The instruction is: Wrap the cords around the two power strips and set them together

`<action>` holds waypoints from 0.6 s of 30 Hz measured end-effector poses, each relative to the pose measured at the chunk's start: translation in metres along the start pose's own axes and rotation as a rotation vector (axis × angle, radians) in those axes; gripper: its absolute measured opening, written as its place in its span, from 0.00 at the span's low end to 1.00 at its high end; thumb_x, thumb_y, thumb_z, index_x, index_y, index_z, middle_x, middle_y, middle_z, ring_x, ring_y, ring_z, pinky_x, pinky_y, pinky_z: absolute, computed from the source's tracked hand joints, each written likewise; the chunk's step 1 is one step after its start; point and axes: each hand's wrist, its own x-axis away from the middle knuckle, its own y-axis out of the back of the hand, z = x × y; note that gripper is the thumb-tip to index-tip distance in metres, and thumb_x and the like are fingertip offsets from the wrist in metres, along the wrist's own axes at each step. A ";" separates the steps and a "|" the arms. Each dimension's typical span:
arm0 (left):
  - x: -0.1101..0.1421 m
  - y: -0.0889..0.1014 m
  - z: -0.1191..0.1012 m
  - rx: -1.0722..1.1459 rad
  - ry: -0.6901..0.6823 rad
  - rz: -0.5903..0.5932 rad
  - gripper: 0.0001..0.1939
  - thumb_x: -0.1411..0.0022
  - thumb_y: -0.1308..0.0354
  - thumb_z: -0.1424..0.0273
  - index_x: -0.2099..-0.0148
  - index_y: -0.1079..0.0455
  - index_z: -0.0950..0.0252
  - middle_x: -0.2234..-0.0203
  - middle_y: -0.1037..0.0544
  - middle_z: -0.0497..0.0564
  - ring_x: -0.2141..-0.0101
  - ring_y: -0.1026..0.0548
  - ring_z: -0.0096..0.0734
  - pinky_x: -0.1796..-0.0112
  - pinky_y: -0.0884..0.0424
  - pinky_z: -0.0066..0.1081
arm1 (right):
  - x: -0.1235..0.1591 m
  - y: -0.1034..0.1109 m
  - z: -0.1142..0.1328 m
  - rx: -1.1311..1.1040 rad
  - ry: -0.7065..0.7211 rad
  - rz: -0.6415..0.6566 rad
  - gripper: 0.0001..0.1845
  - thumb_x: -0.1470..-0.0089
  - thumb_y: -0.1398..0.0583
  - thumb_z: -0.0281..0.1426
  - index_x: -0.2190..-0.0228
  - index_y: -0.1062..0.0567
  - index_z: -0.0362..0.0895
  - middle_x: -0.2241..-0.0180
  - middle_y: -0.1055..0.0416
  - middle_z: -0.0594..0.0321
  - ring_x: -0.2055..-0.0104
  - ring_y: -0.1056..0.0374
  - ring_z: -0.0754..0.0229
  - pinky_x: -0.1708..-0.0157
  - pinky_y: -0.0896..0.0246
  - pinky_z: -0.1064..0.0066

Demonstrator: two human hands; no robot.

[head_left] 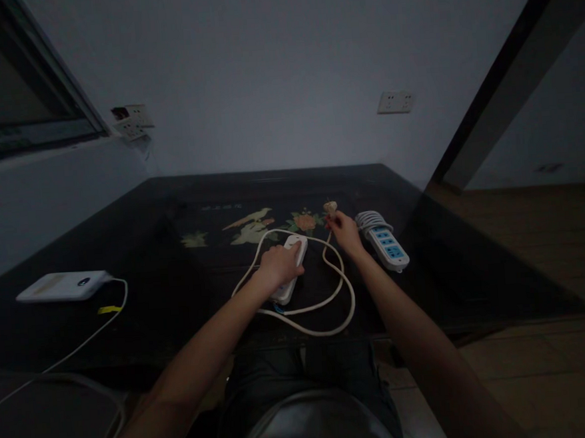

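Note:
A white power strip [288,291] lies slanted on the dark table, and my left hand [279,264] is closed over its middle, hiding most of its face. Its off-white cord [349,302] loops loosely around it on the tabletop. Further right, my right hand [344,229] pinches the plug [330,207] at the cord's end, the plug pointing away from me. Just right of that hand sits a second power strip [388,245], white with blue socket faces, its cord [371,220] coiled at the far end.
The dark table [188,306] carries a painted bird-and-flower pattern. A white power bank-like device [64,286] with a thin cable [88,340] and yellow tag [109,310] lies at left. Wall sockets [395,102] are behind, with more outlets [133,122] near the window corner.

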 end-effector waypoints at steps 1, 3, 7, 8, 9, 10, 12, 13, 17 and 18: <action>-0.001 -0.001 0.000 -0.001 0.008 0.000 0.36 0.41 0.48 0.56 0.33 0.50 0.61 0.55 0.26 0.68 0.54 0.27 0.58 0.58 0.32 0.45 | 0.000 0.000 0.000 0.002 0.000 -0.001 0.08 0.48 0.46 0.30 0.69 0.27 0.44 0.73 0.26 0.59 0.68 0.29 0.54 0.67 0.38 0.66; -0.003 -0.001 -0.001 -0.004 0.027 0.000 0.37 0.41 0.47 0.56 0.34 0.49 0.62 0.54 0.27 0.68 0.54 0.27 0.58 0.58 0.32 0.45 | 0.000 -0.001 0.000 0.004 0.001 -0.001 0.08 0.48 0.46 0.30 0.68 0.27 0.44 0.72 0.26 0.59 0.68 0.29 0.55 0.66 0.38 0.67; -0.003 -0.002 0.001 -0.006 0.055 -0.001 0.36 0.41 0.46 0.55 0.34 0.47 0.62 0.50 0.31 0.71 0.55 0.27 0.60 0.59 0.32 0.46 | 0.000 -0.001 0.001 0.005 0.003 0.003 0.08 0.48 0.46 0.30 0.68 0.27 0.44 0.72 0.26 0.59 0.68 0.30 0.55 0.65 0.38 0.66; -0.003 -0.002 0.003 -0.003 0.051 -0.016 0.35 0.40 0.47 0.53 0.35 0.46 0.62 0.49 0.32 0.70 0.55 0.27 0.60 0.60 0.32 0.47 | 0.000 -0.001 0.001 0.006 0.002 0.003 0.08 0.48 0.46 0.30 0.68 0.27 0.44 0.72 0.26 0.59 0.68 0.30 0.55 0.65 0.38 0.66; -0.003 -0.001 0.005 0.003 0.041 -0.044 0.34 0.40 0.47 0.52 0.36 0.44 0.61 0.49 0.32 0.70 0.55 0.28 0.61 0.60 0.32 0.47 | 0.000 -0.001 0.001 0.007 0.001 0.002 0.08 0.49 0.46 0.29 0.67 0.27 0.44 0.72 0.26 0.59 0.68 0.30 0.55 0.65 0.37 0.66; -0.005 0.002 0.008 0.010 0.024 -0.082 0.33 0.40 0.48 0.52 0.38 0.42 0.61 0.49 0.32 0.69 0.54 0.29 0.61 0.60 0.32 0.48 | -0.001 -0.002 0.001 0.007 -0.001 0.001 0.08 0.50 0.46 0.28 0.67 0.27 0.45 0.71 0.26 0.60 0.67 0.30 0.55 0.64 0.37 0.66; -0.011 0.009 0.013 0.025 -0.036 -0.168 0.29 0.39 0.49 0.53 0.41 0.38 0.63 0.50 0.31 0.67 0.52 0.30 0.60 0.58 0.32 0.47 | -0.001 -0.003 0.001 0.003 -0.005 -0.001 0.09 0.51 0.45 0.27 0.66 0.28 0.45 0.70 0.25 0.60 0.66 0.30 0.55 0.64 0.37 0.65; -0.017 0.013 0.014 0.031 -0.082 -0.200 0.27 0.38 0.49 0.54 0.42 0.37 0.63 0.51 0.30 0.66 0.51 0.31 0.58 0.56 0.33 0.47 | -0.001 -0.003 0.001 -0.002 -0.008 -0.001 0.10 0.51 0.45 0.27 0.65 0.28 0.45 0.70 0.25 0.60 0.66 0.30 0.55 0.64 0.37 0.65; -0.051 0.023 0.012 0.109 -0.339 -0.222 0.21 0.37 0.48 0.61 0.43 0.36 0.58 0.50 0.28 0.56 0.50 0.30 0.46 0.52 0.35 0.39 | -0.001 -0.004 -0.002 -0.032 -0.011 0.006 0.13 0.50 0.47 0.26 0.62 0.29 0.45 0.69 0.25 0.59 0.67 0.28 0.56 0.64 0.36 0.66; -0.061 0.022 0.009 0.143 -0.378 -0.202 0.20 0.37 0.48 0.63 0.43 0.36 0.57 0.49 0.28 0.54 0.50 0.30 0.43 0.52 0.34 0.37 | -0.001 -0.003 -0.003 -0.037 -0.010 0.008 0.13 0.50 0.47 0.26 0.62 0.29 0.44 0.69 0.25 0.59 0.67 0.28 0.56 0.64 0.36 0.66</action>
